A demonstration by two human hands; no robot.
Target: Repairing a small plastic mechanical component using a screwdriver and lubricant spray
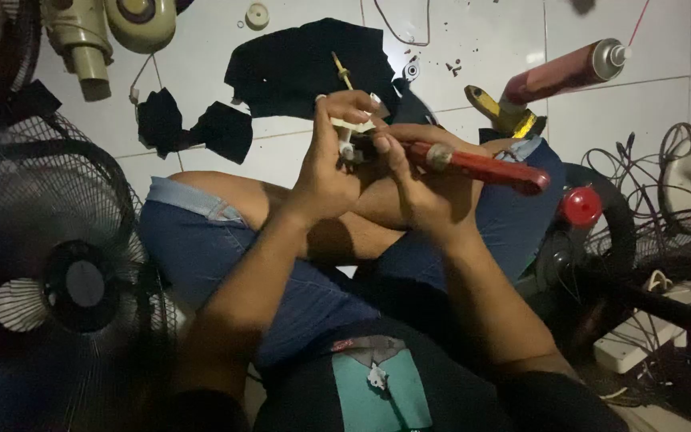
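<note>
I sit on a white tiled floor with my legs crossed. My left hand [331,156] grips a small cream-coloured part [353,126] with a thin metal shaft sticking up from it. My right hand [419,172] holds a red-handled tool [485,166], its working end pressed against that part. Both hands meet just above my knees; the tool's tip is hidden between the fingers.
A black cloth [305,64] and smaller black scraps [197,124] lie on the tiles ahead. A spray can [565,70] and a yellow tool [501,110] lie at right. A fan grille [57,264] is at left, a beige fan motor housing [109,28] top left, cables and a power strip [653,324] at right.
</note>
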